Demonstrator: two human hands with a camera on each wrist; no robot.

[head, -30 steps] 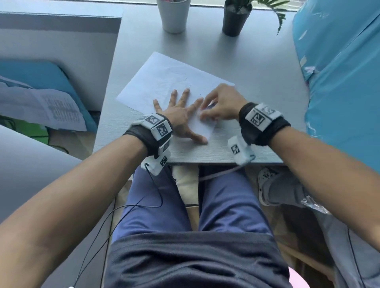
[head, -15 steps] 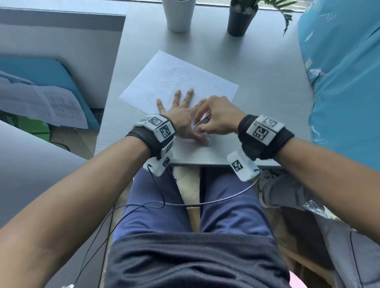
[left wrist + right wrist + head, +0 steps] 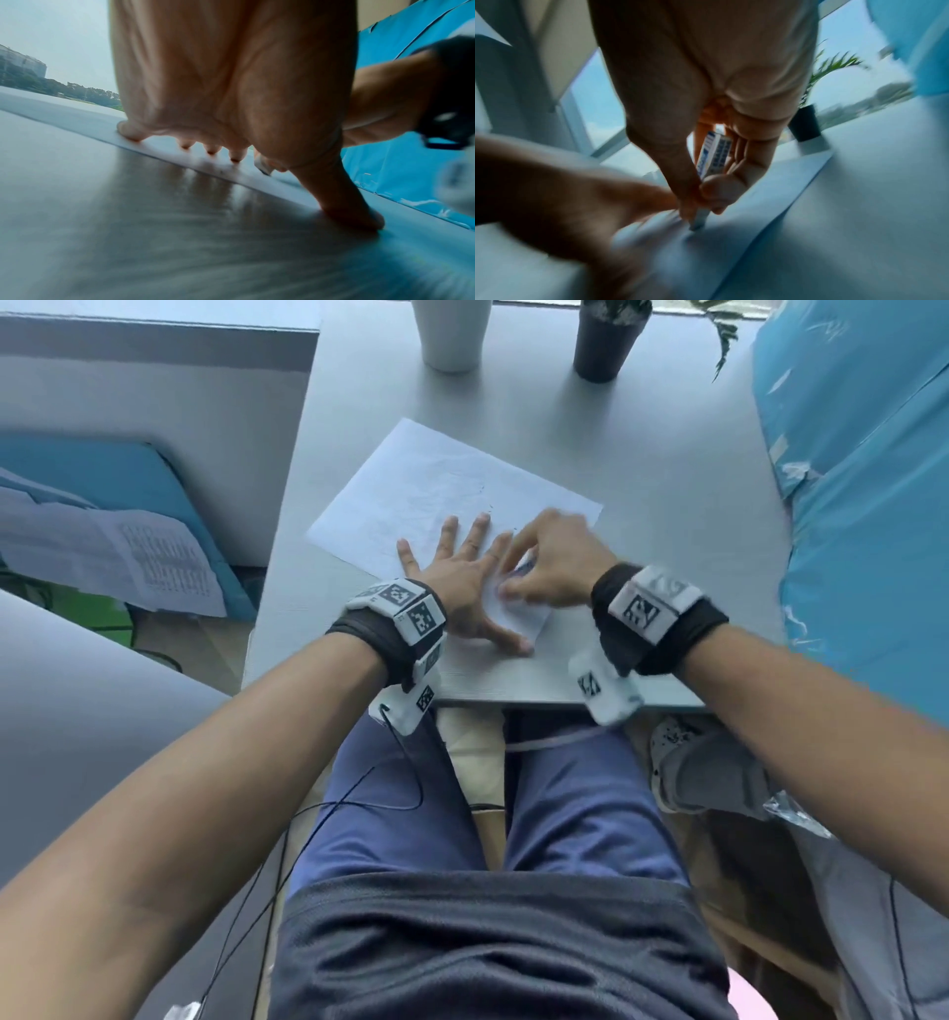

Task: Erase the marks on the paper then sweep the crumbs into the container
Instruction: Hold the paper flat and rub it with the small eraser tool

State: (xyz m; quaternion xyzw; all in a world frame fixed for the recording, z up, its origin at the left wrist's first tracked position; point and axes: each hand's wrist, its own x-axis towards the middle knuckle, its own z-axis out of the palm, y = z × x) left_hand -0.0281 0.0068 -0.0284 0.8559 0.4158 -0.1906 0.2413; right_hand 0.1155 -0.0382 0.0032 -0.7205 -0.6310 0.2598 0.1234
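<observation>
A white sheet of paper (image 3: pixel 436 490) lies at an angle on the grey table (image 3: pixel 667 516), with faint marks and a few dark crumbs near its middle. My left hand (image 3: pixel 462 577) lies flat on the paper's near part, fingers spread and pressing it down (image 3: pixel 231 101). My right hand (image 3: pixel 549 557) pinches a white eraser in a blue-and-white sleeve (image 3: pixel 713 156), its tip pressed on the paper right beside my left hand. The eraser's end (image 3: pixel 263 167) also peeks out in the left wrist view. The right hand is motion-blurred.
A white cup (image 3: pixel 452 331) and a black pot with a green plant (image 3: pixel 606 341) stand at the table's far edge. Blue plastic sheeting (image 3: pixel 862 480) borders the table on the right. A low grey ledge (image 3: pixel 154 367) and printed papers (image 3: pixel 128 557) are to the left.
My right hand has rubbed the eraser back and forth: toward me half a second ago, now farther out over the paper again. The left hand has stayed flat on the sheet.
</observation>
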